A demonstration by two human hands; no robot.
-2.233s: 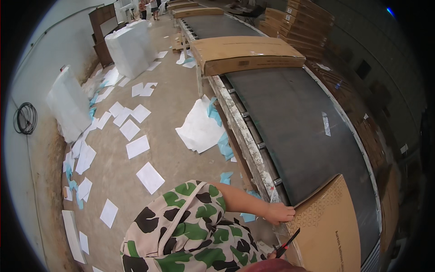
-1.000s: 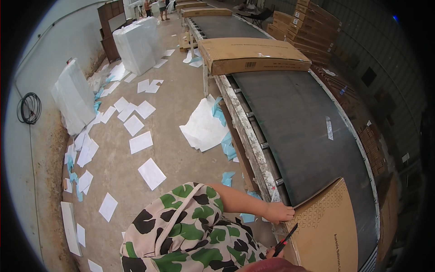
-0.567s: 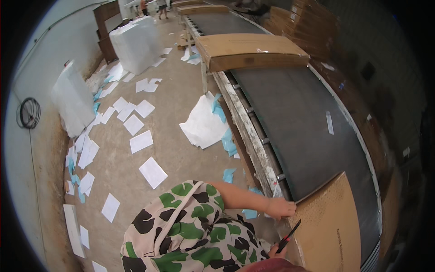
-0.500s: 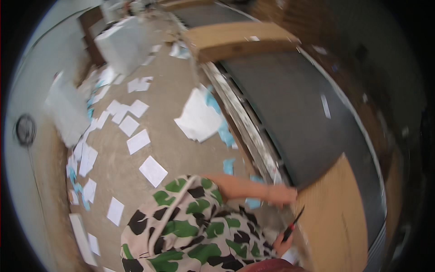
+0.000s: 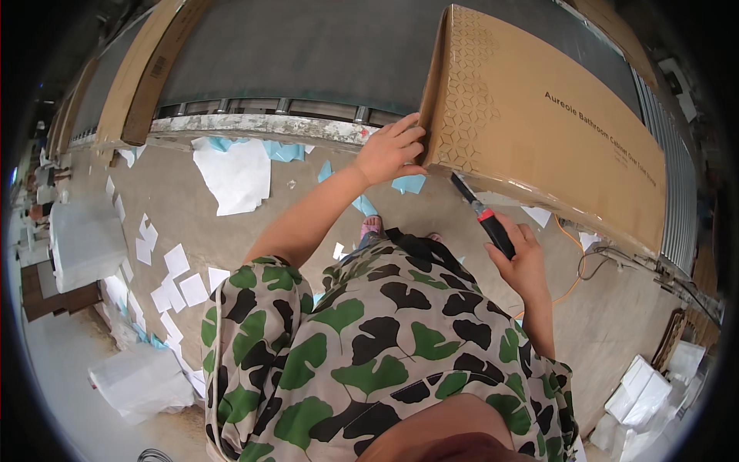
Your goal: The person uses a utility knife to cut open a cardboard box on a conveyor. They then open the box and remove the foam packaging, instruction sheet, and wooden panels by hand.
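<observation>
Box [image 5: 539,123] lies on the conveyor [image 5: 308,61], its left end touching the left hand [image 5: 392,150], whose fingers are part-spread there, their grip unclear. The right hand [image 5: 523,254] is wrapped round the knife [image 5: 484,215], blade tip by the box's near edge; best angle it shallow, steady the box, and keep the left fingers off the blade's line.

I see the camera up on the person's head. It looks down over the leafy shirt [image 5: 369,346], with the left hand [image 5: 391,152], the right hand [image 5: 525,258] and the brown box [image 5: 531,115] all near it. It sees so wide that the long belt [image 5: 300,54] looks bent and the corners go black.
</observation>
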